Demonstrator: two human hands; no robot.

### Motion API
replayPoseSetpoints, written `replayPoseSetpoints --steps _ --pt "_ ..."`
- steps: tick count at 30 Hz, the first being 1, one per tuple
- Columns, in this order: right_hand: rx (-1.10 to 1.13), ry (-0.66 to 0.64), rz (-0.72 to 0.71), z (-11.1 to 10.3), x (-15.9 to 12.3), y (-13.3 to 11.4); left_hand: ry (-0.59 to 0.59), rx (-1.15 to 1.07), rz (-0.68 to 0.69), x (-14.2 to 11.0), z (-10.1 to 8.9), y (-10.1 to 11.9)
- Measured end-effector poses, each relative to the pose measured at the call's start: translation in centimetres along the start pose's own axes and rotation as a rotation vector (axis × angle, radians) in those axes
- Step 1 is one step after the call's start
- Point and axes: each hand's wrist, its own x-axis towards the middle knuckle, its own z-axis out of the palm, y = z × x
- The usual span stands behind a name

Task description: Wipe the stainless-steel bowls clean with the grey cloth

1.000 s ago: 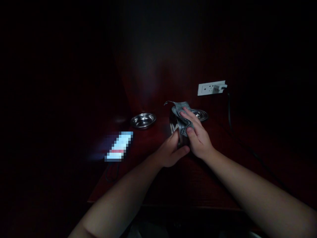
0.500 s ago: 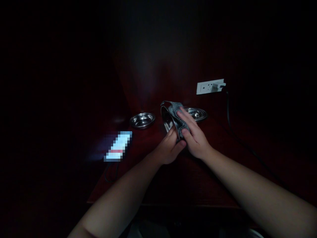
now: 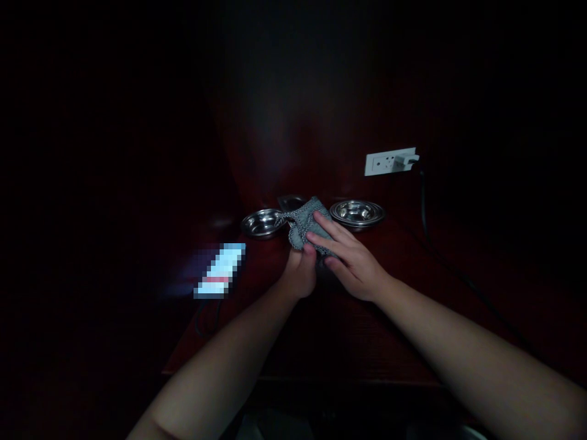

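Over the table, my left hand grips a shiny metal bowl from below with the thumb up. That bowl is almost wholly hidden behind a grey patterned cloth. My right hand lies over the cloth with its fingers spread, pressing it against the bowl. To the left of the cloth rests a shallow metal bowl, its right edge partly covered by a cloth corner. Several similar bowls are stacked on the right, beyond my right hand.
A phone with a lit, pixelated screen is at the table's left side, a thin cable below it. On the back wall a white socket holds a plug, and a black cord runs down rightward. The dark red table ends near my forearms.
The bowl's shiny inside, visible before, is now hidden by the cloth. My right hand and the cloth have shifted left across it, and the stacked bowls on the right show more fully.
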Motion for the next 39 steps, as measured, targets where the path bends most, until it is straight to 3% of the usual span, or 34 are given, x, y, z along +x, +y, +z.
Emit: replayPoseSetpoints --steps 4,11,14,18,20,25,32,39 --pt "0.061 0.011 0.076 0.4 -0.2 -0.1 0.11 -0.074 -0.021 0.3 -0.2 -0.2" --pt "0.209 0.079 0.211 1.5 -0.5 0.0 0.236 0.03 -0.062 0.7 -0.8 -0.4" --pt "0.385 0.224 0.375 2.4 -0.4 0.4 0.157 0.027 -0.048 0.3 -0.8 -0.4" --pt "0.733 0.436 0.613 3.4 -0.2 1.4 -0.129 0.086 0.064 -0.1 -0.7 0.0" --pt "0.855 0.553 0.686 3.6 -0.1 1.9 -0.217 0.104 0.091 -0.1 -0.7 0.1" --pt "1.007 0.674 0.76 3.4 0.2 2.6 -0.228 0.134 0.106 -0.1 -1.0 0.3" --pt "0.892 0.875 0.765 2.4 0.0 4.5 -0.22 0.228 0.081 -0.1 -1.5 0.6" --pt "0.807 0.975 0.763 1.6 0.0 5.3 -0.258 0.264 0.044 0.1 -1.6 0.4"
